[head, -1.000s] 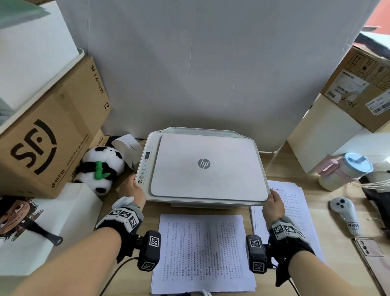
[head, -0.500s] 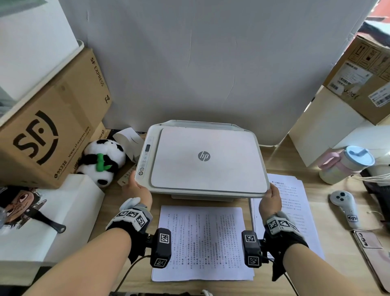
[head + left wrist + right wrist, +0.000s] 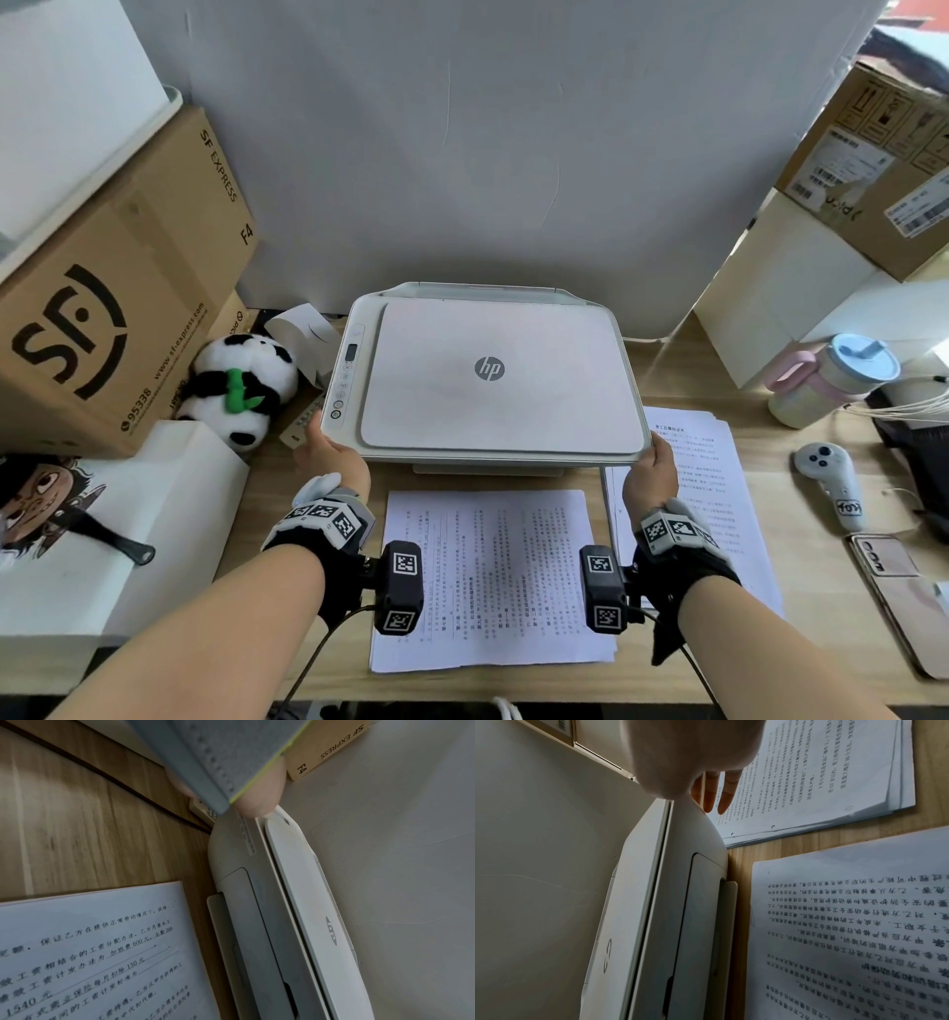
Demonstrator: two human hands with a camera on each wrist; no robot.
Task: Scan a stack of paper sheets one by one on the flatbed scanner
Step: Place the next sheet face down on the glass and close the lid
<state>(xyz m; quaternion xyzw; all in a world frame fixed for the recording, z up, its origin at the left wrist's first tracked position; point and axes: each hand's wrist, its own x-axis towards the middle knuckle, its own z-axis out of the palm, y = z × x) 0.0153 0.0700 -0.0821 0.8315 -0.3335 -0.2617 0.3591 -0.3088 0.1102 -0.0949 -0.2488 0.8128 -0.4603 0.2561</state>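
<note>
The white HP flatbed scanner [image 3: 488, 370] stands mid-desk with its lid down. My left hand [image 3: 334, 457] is at its front left corner, the thumb [image 3: 259, 801] on the corner's edge, the other fingers hidden. At the front right corner is my right hand [image 3: 649, 467], its fingers [image 3: 712, 791] straight down along the scanner's side [image 3: 698, 833]. A stack of printed sheets [image 3: 488, 580] lies just before the scanner between my wrists. A second stack [image 3: 708, 478] lies to the right, partly under my right hand.
A white board [image 3: 488, 154] backs the scanner. On the left are an SF cardboard box [image 3: 102, 308], a plush panda [image 3: 241, 390] and a white box [image 3: 154, 514]. To the right stand a lidded cup [image 3: 832, 380], a controller [image 3: 832, 483], a phone [image 3: 893, 580] and more boxes [image 3: 873, 169].
Both hands stay at the scanner's front corners. The head view has shifted a little, so the scanner and papers sit slightly higher in the picture. The lid stays down.
</note>
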